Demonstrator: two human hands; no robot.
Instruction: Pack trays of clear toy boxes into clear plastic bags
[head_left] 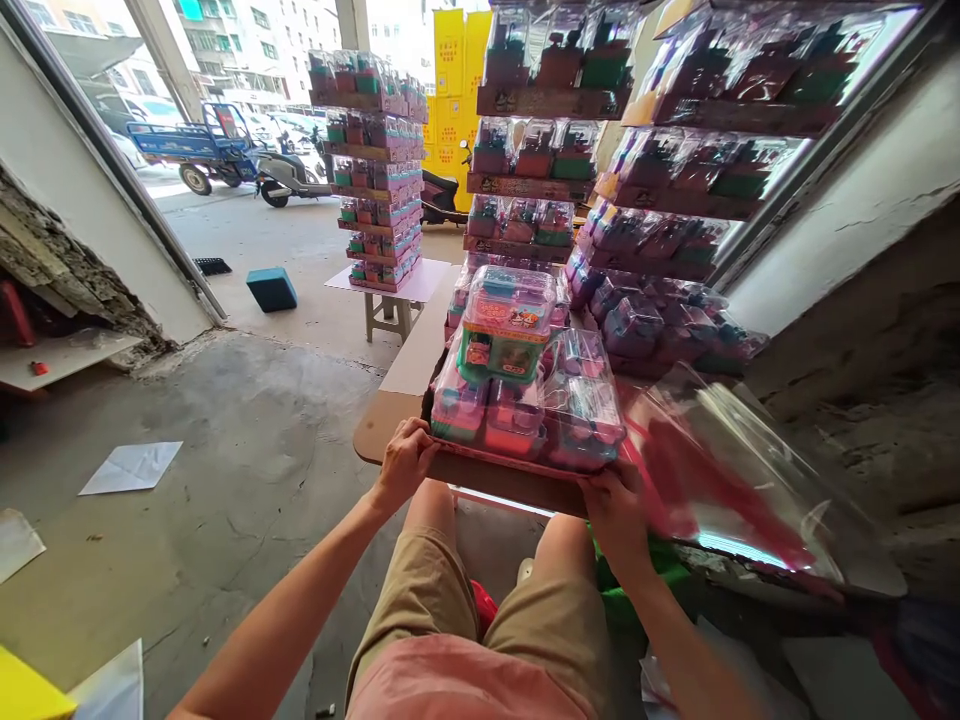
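Note:
In front of me on a brown table (390, 425) sits a low tray (510, 458) packed with small lidded plastic boxes (515, 415). Clear film seems to cover part of the pack. One more box, green and pink with a clear lid (504, 335), stands upright on top. My left hand (409, 455) pinches the near left corner of the tray. At its near right corner my right hand (619, 505) grips the edge, its fingers partly hidden underneath.
Tall stacks of similar film-wrapped trays (536, 150) rise behind the table, with another stack (379, 190) on a stool (390, 310). Clear plastic film (750, 480) lies to the right. A blue block (271, 289) and paper sheets (131, 468) are on the floor.

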